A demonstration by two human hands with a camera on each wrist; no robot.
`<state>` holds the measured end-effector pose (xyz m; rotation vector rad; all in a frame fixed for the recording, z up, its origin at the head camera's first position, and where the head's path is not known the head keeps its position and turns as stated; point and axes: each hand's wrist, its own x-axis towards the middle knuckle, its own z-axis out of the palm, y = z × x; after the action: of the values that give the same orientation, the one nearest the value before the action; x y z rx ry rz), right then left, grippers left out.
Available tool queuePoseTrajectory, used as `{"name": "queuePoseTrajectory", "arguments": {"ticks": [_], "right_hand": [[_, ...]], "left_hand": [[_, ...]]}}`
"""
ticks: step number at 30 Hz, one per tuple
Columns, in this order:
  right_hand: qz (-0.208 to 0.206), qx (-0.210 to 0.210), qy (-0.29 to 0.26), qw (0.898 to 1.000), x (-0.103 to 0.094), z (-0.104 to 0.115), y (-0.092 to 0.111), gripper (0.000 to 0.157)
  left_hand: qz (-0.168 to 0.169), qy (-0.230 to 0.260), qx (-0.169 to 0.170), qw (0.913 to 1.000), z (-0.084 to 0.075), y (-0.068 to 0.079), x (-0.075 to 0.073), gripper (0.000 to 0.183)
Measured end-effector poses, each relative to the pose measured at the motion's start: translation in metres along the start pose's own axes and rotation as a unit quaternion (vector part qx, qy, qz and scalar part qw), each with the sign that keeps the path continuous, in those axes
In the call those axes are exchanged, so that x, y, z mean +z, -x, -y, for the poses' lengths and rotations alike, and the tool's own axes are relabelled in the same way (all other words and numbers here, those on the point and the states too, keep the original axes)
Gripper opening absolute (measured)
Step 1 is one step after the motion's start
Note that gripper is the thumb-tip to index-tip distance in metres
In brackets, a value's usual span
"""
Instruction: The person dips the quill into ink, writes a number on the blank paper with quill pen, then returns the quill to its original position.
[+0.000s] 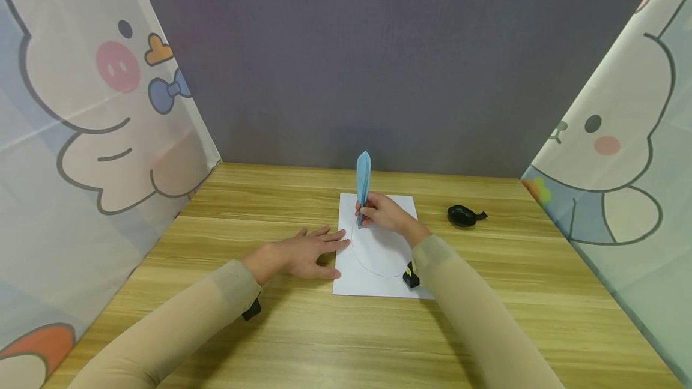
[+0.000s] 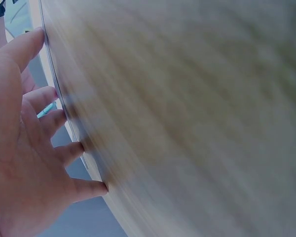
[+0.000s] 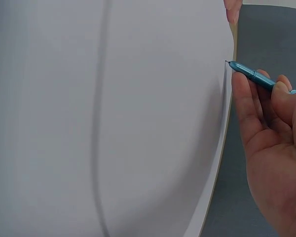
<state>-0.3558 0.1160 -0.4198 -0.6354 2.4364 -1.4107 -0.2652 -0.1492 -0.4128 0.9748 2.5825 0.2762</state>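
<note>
A white sheet of paper (image 1: pixel 351 284) lies on the wooden table, with a thin curved line drawn across it. My right hand (image 1: pixel 385 212) pinches a light-blue pen (image 1: pixel 363 179) with a feather-shaped top, near the paper's upper left part. In the right wrist view, the pen (image 3: pixel 244 70) has its tip at the paper (image 3: pixel 153 98), and the right hand (image 3: pixel 271 163) holds it between thumb and fingers. My left hand (image 1: pixel 310 254) rests on the paper's left edge with its fingers spread. The left hand (image 2: pixel 24 138) also shows in the left wrist view, fingers fairly straight.
A black oval object (image 1: pixel 461 215) with a short tail lies on the table, right of the paper. A dark grey panel (image 1: pixel 367 65) stands behind the table (image 1: pixel 259 197). Cartoon-printed cloths hang at the left (image 1: pixel 65 167) and the right (image 1: pixel 622 209).
</note>
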Motion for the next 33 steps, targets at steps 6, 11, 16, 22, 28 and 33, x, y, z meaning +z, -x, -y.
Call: {"name": "queuePoseTrajectory", "arguments": {"ticks": [6, 11, 16, 22, 28, 33], "right_hand": [[0.009, -0.008, -0.002, 1.000, 0.004, 0.002, -0.002, 0.018], [0.014, -0.007, -0.005, 1.000, 0.007, 0.003, -0.003, 0.017], [0.022, -0.008, -0.012, 1.000, 0.011, 0.004, -0.004, 0.018], [0.026, -0.010, -0.017, 0.999, 0.012, 0.006, -0.004, 0.018], [0.029, -0.013, -0.019, 0.999, 0.012, 0.007, -0.002, 0.018], [0.021, -0.015, -0.008, 1.000, 0.009, 0.007, -0.001, 0.017]], "left_hand": [[-0.002, -0.001, 0.003, 1.0000, 0.000, 0.001, 0.000, 0.082], [-0.003, 0.000, 0.003, 1.0000, 0.000, 0.000, 0.001, 0.081], [-0.001, 0.000, 0.003, 1.0000, -0.001, 0.000, 0.000, 0.081], [0.000, -0.001, 0.001, 1.0000, -0.002, 0.001, -0.002, 0.081], [-0.001, -0.002, -0.001, 1.0000, -0.002, 0.001, -0.002, 0.081], [-0.001, 0.000, -0.001, 1.0000, -0.001, 0.001, 0.000, 0.082]]}}
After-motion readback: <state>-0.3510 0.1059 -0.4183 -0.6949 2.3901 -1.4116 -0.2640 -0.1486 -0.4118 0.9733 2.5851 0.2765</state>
